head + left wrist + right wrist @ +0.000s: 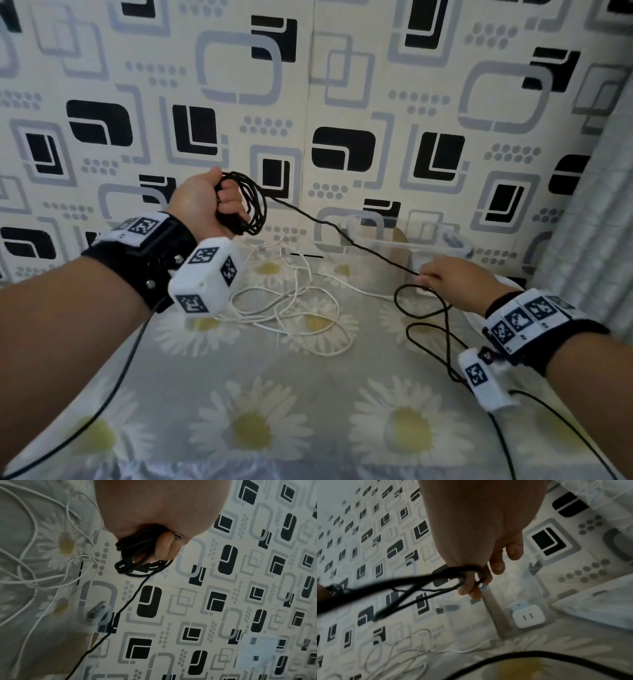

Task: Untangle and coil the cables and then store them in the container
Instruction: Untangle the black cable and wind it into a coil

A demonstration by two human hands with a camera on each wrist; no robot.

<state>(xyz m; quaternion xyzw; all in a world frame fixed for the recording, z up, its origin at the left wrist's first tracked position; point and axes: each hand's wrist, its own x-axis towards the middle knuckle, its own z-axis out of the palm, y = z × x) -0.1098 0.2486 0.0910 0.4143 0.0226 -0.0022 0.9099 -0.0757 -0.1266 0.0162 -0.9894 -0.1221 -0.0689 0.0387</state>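
Lower half of the head view: daisy-print sheet (308, 428), nothing of the task on its near part. Two thin dark leads trail from the wrist rigs; not task cables.

Right of centre: right hand (445, 281) low over the sheet, fingers pinching the black cable (342, 229). The wrist view shows the strand running between thumb and curled fingers (471, 588), with the other fingers loosely spread. Slack loops of black cable hang and lie below this hand, lower right.

Left of centre, raised: left hand (209, 202) closed tight round a bundle of black coils (253, 205); fingers (164, 547) pressed together through the loops, a plug end peeking out beside them. A single taut strand runs from coils to right hand.

Middle of the sheet: white cable (291, 308) in a loose tangle, untouched.

Far, against the patterned wall: clear plastic container (455, 240) with a white charger block (529, 616) inside. Right hand sits just in front of it.

Judgement, step in hand: winding the black cable.
- Let the strand slide through the right pinch; keep light tension only.
- Lay each turn to match the existing loops.
- Hold the left grip firm so the coils don't spring.
- Watch the slack at lower right: loops cross and could knot.
- Keep black clear of the white tangle.
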